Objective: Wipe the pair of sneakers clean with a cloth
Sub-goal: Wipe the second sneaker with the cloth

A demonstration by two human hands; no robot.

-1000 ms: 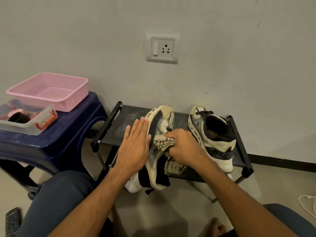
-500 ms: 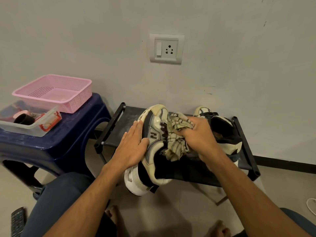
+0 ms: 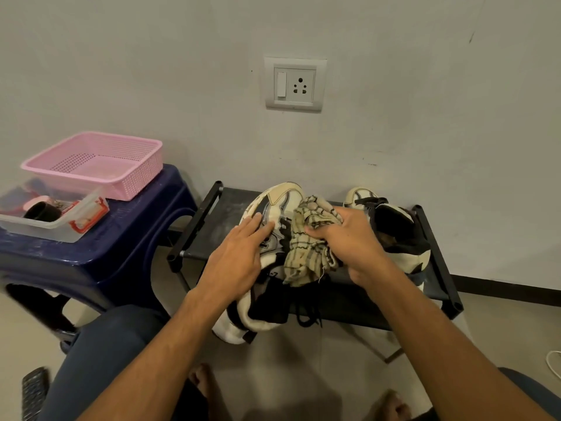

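- Position: the near sneaker [image 3: 282, 205], cream and grey with black trim, lies tipped on its side on the low black bench [image 3: 212, 220]. Its toe points toward the wall and its heel overhangs the front edge. The second sneaker [image 3: 394, 235] stands upright just beside it, partly hidden behind the right hand [image 3: 352, 241].
- Left hand [image 3: 233, 262]: its fingers [image 3: 255, 224] are straight and together, laid flat against the near sneaker's side panel. It braces the shoe and grips nothing.
- Right hand: its fingers [image 3: 315, 230] are curled round a bunched checked cloth [image 3: 303, 250] and press it to the lace area of the near sneaker. Loose folds hang below the fist.
- Step, as judged: the upper of the first shoe is being wiped. No cloth touches the second sneaker, so the pair looks at most half done.
- Handling, sneaker: probably light, with a padded upper that yields and a stiffer sole. Lying on its side and overhanging, it may rock or slide under pressure. The surest hold looks to be across the midsole or at the heel collar.
- Handling, cloth: soft, limp and frayed at one edge. Bunched, it makes a firm pad. The dangling black laces [image 3: 306, 317] could snag it.
- Nearby: a blue stool [image 3: 100, 253] on the left carries a pink basket [image 3: 100, 165].
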